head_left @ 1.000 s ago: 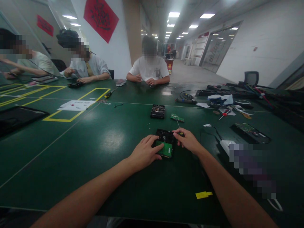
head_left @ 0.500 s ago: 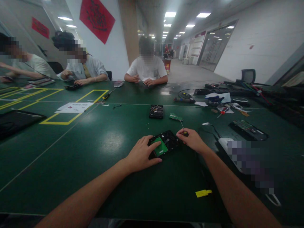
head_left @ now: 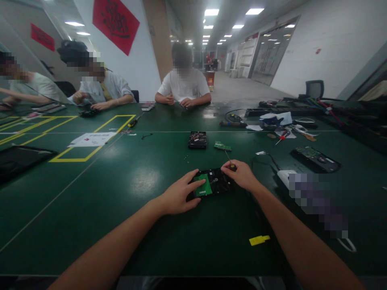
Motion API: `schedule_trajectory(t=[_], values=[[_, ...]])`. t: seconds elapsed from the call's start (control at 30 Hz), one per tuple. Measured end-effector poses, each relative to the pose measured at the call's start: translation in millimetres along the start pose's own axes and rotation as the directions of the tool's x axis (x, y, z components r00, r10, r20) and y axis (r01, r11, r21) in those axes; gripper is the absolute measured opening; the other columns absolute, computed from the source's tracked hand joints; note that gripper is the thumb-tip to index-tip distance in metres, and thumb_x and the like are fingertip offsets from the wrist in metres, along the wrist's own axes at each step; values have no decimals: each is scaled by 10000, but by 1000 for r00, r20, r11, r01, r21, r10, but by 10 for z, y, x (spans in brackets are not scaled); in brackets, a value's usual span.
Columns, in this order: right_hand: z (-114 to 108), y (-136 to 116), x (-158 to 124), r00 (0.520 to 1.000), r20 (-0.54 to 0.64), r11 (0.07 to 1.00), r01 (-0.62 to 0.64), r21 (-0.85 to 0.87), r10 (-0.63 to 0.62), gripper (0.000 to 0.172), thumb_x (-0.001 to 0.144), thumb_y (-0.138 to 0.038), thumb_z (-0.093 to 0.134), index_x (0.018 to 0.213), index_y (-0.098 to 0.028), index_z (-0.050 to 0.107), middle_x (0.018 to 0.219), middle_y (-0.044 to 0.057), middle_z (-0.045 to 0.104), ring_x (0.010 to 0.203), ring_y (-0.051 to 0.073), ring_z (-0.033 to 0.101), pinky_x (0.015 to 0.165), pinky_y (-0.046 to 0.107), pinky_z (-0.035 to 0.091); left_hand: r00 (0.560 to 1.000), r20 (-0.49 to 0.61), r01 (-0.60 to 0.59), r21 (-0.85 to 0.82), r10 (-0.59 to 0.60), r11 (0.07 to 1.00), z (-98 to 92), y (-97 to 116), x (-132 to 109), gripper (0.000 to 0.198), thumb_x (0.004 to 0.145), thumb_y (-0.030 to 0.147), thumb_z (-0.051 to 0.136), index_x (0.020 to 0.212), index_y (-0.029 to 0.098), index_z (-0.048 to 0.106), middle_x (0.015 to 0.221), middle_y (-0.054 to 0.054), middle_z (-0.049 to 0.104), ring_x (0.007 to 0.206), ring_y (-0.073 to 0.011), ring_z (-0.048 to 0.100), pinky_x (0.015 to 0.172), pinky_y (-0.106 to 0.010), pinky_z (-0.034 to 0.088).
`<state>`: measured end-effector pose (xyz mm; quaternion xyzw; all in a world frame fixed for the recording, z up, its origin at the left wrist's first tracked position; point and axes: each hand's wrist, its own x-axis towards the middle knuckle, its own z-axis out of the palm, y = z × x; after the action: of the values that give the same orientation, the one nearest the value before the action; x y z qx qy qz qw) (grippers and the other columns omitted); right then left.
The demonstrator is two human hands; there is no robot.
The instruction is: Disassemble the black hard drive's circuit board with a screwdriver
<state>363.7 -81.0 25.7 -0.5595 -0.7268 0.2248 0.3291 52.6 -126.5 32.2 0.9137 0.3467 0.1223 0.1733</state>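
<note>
In front of me a black hard drive [head_left: 220,182] lies with its green circuit board [head_left: 204,185] facing up. My left hand [head_left: 183,192] grips its left end, thumb at the near edge and fingers reaching over the board. At the drive's far right corner, my right hand [head_left: 236,174] pinches a small screwdriver [head_left: 232,166], its thin shaft pointing up and away. Beyond the hands lie a loose green circuit board [head_left: 223,146] and a second hard drive [head_left: 197,139]. Tiny light bits [head_left: 186,157], perhaps screws, are scattered nearby.
On the right are another drive with an exposed board [head_left: 316,158], a white power strip [head_left: 290,183] and a red-handled screwdriver [head_left: 283,137]. A yellow tag [head_left: 259,240] lies near my right forearm. Papers [head_left: 90,139] rest inside yellow tape at left. Several people sit across the table.
The hard drive has turned clockwise, so its long side now lies nearly level in view. Both hands have shifted slightly with it, the right one still pinching the screwdriver.
</note>
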Motion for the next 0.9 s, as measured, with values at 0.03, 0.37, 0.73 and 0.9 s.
schedule_trajectory(t=[0.03, 0.37, 0.73, 0.9], values=[[-4, -16, -5, 1000, 3, 1000, 3, -14, -3, 181, 901, -385, 674, 902, -232, 771, 941, 41, 748, 869, 213, 661, 801, 344, 478, 1000, 14, -14, -16, 15, 1000, -6, -5, -1, 723, 928, 375, 673, 1590, 276, 400, 1748, -111, 134, 1579, -352, 264, 1253, -544, 343], [42, -246, -62, 953, 121, 953, 289, -92, -278, 170, 983, -290, 603, 931, -227, 752, 975, 62, 692, 918, 207, 646, 870, 348, 479, 996, 14, -90, -73, 91, 993, 14, -48, 20, 732, 924, 321, 661, 1594, 241, 379, 1756, -122, 79, 1593, -358, 223, 1266, -541, 324], [229, -383, -51, 943, 194, 919, 313, -239, -270, 135, 977, -251, 642, 988, -236, 776, 1023, 53, 689, 903, 188, 645, 818, 322, 486, 986, -26, -168, -74, 166, 983, 118, -97, 69, 705, 952, 393, 664, 1591, 246, 404, 1752, -122, 115, 1590, -376, 219, 1257, -555, 332], [223, -397, -55, 955, 179, 924, 278, -264, -236, 127, 972, -266, 650, 955, -229, 771, 1019, 55, 690, 903, 191, 645, 823, 324, 488, 985, -43, -167, -53, 165, 984, 116, -85, 51, 693, 955, 413, 669, 1582, 245, 423, 1748, -129, 134, 1593, -368, 215, 1263, -566, 312]])
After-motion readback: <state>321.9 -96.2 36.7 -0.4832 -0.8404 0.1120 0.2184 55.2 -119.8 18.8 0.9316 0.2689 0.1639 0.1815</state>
